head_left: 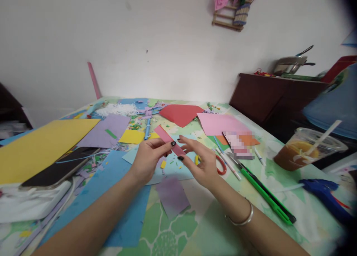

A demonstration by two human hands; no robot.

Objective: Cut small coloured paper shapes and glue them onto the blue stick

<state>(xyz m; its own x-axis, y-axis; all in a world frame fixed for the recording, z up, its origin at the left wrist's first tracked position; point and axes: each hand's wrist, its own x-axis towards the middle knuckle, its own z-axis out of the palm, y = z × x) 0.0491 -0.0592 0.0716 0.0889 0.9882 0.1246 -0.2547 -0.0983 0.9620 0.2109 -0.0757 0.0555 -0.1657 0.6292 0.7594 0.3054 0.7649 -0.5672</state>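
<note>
A narrow pink paper strip (161, 133) slants between my hands above the middle of the table. My left hand (149, 155) pinches it with the thumb on top. At the strip's lower right end is my right hand (199, 157), thumb and fingertips apart around it; whether they press on the paper I cannot make out. Under the hands lies a light blue sheet (154, 178) scattered with small paper bits. Partly behind my right hand are red-handled scissors (222, 165). A small purple paper piece (173, 196) rests just below the hands.
On the right are a green utility knife (264, 194), a blue glue gun (325, 194), a drink cup (298, 152) and a blurred phone-like item (238, 144). A dark phone (60, 167) and yellow sheet (36, 148) lie left. Red paper (181, 114) is at the back.
</note>
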